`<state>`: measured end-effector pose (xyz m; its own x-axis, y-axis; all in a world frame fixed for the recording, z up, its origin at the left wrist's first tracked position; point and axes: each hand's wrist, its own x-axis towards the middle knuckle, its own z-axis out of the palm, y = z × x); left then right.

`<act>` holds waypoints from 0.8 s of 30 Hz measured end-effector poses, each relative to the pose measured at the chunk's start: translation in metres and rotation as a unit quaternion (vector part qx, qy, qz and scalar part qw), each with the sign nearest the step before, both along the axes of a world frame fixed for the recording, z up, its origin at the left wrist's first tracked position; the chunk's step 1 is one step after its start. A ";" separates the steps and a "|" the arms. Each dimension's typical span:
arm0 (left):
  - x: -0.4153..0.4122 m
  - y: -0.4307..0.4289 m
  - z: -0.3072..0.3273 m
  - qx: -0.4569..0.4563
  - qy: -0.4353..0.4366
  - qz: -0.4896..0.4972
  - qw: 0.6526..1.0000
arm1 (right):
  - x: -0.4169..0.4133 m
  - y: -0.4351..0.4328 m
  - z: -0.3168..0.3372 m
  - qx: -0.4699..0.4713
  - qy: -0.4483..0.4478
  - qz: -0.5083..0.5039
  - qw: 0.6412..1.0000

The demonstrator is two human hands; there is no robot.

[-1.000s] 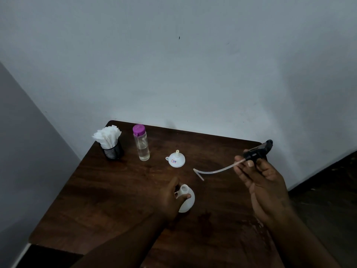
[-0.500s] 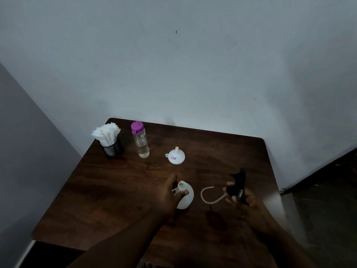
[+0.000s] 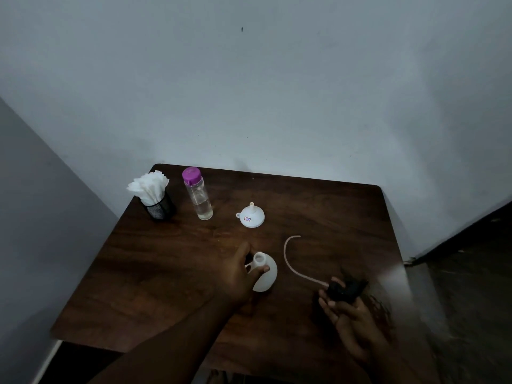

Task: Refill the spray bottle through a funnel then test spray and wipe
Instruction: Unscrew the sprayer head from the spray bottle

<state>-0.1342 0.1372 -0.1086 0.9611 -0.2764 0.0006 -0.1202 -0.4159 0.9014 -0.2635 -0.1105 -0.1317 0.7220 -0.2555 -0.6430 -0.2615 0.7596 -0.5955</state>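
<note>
I see the spray bottle (image 3: 267, 278) uncapped.
Left hand (image 3: 238, 275) grips its neck; right of it, right hand (image 3: 349, 317) holds the sprayer head (image 3: 346, 291).

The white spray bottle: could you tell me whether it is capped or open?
Open: the spray bottle has a bare mouth; the right hand holds the black spray head apart.

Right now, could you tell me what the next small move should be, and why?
Probably the right hand should lay the sprayer head on the table, freeing it for the funnel: the left hand holds the bottle, its neck open, and the funnel lies untouched.
</note>
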 end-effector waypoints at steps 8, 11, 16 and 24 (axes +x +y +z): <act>0.001 -0.001 -0.001 0.016 -0.007 0.000 1.000 | 0.001 0.011 -0.017 -0.103 0.133 -0.021 0.985; 0.002 -0.001 -0.001 0.022 -0.013 0.003 1.000 | 0.004 0.018 -0.016 -0.158 0.174 -0.043 0.971; 0.002 0.000 -0.002 0.027 -0.015 0.005 1.000 | -0.003 0.017 -0.015 -0.206 0.230 -0.074 0.948; 0.000 0.002 -0.006 0.030 -0.036 0.008 0.999 | -0.019 0.012 -0.040 -0.295 0.289 -0.016 0.911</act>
